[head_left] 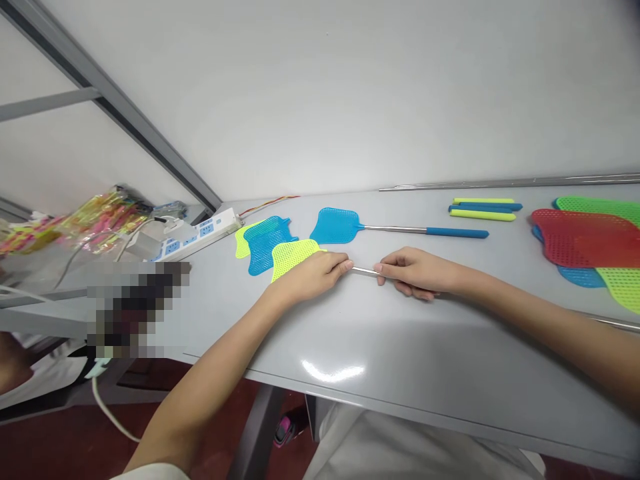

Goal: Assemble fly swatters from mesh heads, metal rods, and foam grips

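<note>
A thin metal rod (365, 271) runs between my two hands above the grey table. My left hand (317, 273) is closed with thumb and fingers pressed together, where the rod meets a yellow-green fly swatter head (294, 256); the joint itself is hidden under the fingers. My right hand (413, 270) pinches the rod's other side between thumb and fingers. Just beyond lies a blue fly swatter (338, 225) with a metal shaft and a blue grip. Beside my left hand, a blue swatter head (265, 248) overlaps another yellow-green head (242, 244).
Blue and yellow grip sleeves (484, 209) lie at the back right. Swatter heads in red (585, 237), green, blue and yellow pile at the right. Metal rods (510, 183) rest along the wall. A power strip (210, 230) sits left; a person is partly visible beyond.
</note>
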`<state>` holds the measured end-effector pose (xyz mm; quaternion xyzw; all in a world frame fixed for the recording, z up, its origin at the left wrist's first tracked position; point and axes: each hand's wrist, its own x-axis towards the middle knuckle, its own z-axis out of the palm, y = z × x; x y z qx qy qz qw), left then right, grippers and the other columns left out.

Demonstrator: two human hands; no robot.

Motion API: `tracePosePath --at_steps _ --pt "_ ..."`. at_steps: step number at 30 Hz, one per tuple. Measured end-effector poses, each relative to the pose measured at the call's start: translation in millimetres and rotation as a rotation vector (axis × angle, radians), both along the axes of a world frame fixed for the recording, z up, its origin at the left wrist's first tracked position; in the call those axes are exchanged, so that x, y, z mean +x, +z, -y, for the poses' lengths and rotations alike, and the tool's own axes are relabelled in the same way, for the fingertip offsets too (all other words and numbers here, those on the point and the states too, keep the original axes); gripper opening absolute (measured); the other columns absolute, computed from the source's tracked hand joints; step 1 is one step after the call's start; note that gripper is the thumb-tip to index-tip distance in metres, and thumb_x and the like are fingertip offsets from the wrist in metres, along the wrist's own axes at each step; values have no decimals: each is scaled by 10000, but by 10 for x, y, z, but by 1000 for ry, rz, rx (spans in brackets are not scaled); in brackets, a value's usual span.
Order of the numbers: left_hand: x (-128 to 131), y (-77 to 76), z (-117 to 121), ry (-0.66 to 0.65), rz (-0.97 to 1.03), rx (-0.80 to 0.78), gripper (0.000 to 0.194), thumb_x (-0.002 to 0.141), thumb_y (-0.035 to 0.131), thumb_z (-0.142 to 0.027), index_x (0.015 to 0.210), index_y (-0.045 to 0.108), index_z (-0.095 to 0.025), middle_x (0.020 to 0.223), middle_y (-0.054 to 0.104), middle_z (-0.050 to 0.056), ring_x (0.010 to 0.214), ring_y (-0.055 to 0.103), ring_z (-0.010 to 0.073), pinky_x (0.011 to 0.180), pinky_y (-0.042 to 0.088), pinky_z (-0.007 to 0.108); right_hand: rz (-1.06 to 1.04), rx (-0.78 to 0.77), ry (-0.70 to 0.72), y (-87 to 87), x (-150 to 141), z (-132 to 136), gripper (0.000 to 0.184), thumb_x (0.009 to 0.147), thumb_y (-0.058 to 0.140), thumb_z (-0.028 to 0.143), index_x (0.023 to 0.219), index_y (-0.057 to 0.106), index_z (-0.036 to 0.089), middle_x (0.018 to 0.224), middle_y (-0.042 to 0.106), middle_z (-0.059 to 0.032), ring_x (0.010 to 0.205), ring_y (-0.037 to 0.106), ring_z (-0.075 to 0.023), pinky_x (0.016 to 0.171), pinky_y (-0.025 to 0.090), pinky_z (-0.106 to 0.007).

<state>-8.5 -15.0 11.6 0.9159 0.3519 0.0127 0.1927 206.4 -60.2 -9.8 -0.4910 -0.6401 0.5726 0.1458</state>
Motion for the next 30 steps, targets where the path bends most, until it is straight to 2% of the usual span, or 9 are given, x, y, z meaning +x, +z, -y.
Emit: tracePosePath --at_steps 30 --pt "1 -4 -2 -2 16 -19 356 920 249 -366 641 375 -185 576 418 -22 568 416 128 547 287 261 -10 12 6 -13 11 -10 397 832 419 523 822 554 150 477 461 56 245 345 -23 230 232 -134"
